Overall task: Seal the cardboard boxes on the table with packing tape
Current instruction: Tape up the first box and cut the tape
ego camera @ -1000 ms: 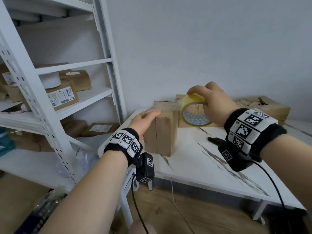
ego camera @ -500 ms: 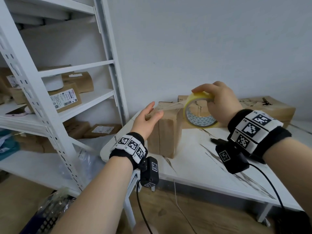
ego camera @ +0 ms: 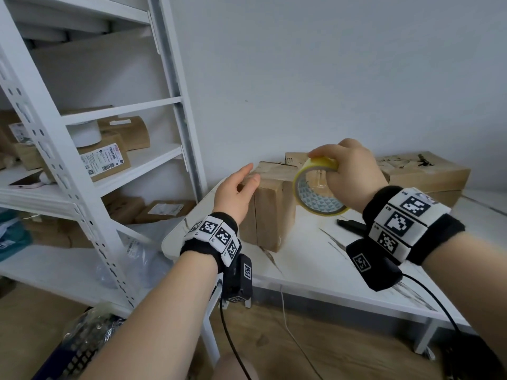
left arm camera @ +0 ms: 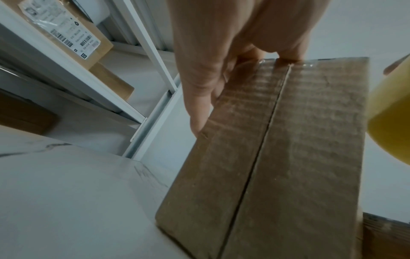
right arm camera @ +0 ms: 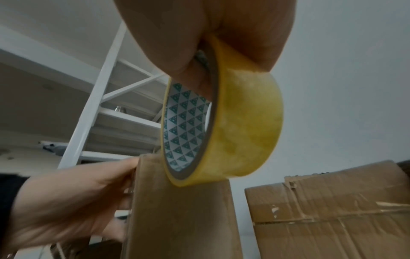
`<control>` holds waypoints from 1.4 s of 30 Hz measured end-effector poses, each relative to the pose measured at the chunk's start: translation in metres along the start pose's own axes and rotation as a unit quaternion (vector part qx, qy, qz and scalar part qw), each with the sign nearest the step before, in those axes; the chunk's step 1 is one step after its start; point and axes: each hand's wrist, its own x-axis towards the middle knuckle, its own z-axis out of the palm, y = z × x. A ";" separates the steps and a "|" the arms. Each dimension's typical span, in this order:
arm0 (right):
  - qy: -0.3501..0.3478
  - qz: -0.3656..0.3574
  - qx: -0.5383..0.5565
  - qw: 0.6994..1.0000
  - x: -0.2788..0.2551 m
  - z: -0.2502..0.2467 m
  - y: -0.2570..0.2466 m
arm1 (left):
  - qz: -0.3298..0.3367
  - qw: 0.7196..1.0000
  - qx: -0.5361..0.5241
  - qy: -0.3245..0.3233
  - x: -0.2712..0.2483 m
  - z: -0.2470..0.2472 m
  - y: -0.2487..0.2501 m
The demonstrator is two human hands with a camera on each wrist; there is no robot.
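A tall brown cardboard box [ego camera: 270, 207] stands on end on the white table [ego camera: 315, 259], its centre seam facing me. My left hand [ego camera: 251, 173] rests on the box's upper left edge, fingers fairly straight over the top and thumb on the front face. In the left wrist view those fingers [left arm camera: 199, 105] lie along the box [left arm camera: 277, 149] where clear tape glints at the top edge. My right hand [ego camera: 333, 171] grips a yellow roll of packing tape [ego camera: 318, 193] at the box's upper right. The right wrist view shows the roll [right arm camera: 244, 122] just above the box [right arm camera: 182, 210].
Two more worn cardboard boxes [ego camera: 422, 171] [ego camera: 295, 157] sit at the back of the table by the wall. A black pen-like tool [ego camera: 351, 223] lies on the table under my right wrist. A white shelf rack [ego camera: 82, 187] with parcels stands to the left.
My right hand has carried the roll rightward and lower, past the box's right top edge. My left hand lifted briefly, then settled on the box's upper left edge.
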 end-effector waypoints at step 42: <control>-0.062 0.076 0.265 0.959 -0.004 0.006 0.017 | -0.035 0.969 0.230 -0.085 0.016 -0.007 0.026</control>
